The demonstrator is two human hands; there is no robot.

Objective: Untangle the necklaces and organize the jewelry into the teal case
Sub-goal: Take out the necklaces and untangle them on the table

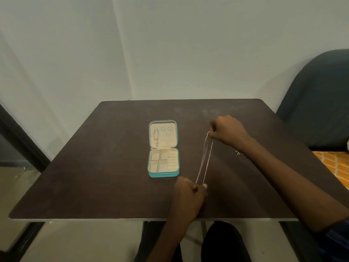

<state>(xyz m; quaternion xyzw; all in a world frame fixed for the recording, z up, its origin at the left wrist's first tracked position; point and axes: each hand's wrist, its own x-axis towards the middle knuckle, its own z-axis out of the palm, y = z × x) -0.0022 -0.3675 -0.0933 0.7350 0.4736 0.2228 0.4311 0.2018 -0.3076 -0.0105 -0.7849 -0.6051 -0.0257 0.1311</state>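
A thin silver necklace [204, 159] is stretched taut above the table between my two hands. My right hand [227, 129] pinches its far end, and my left hand [188, 193] pinches its near end by the table's front. The teal case [163, 174] lies open to the left of the chain, with cream compartments in its base. A gold necklace [156, 137] hangs on a hook inside the lid. A small sparkly piece of jewelry [238, 152] lies on the table, partly hidden behind my right forearm.
The dark brown table [94, 167] stands against a pale wall. A dark blue chair [317, 103] stands at the right, and a patterned orange surface [332, 167] shows beyond the table's right edge. My legs are below the front edge.
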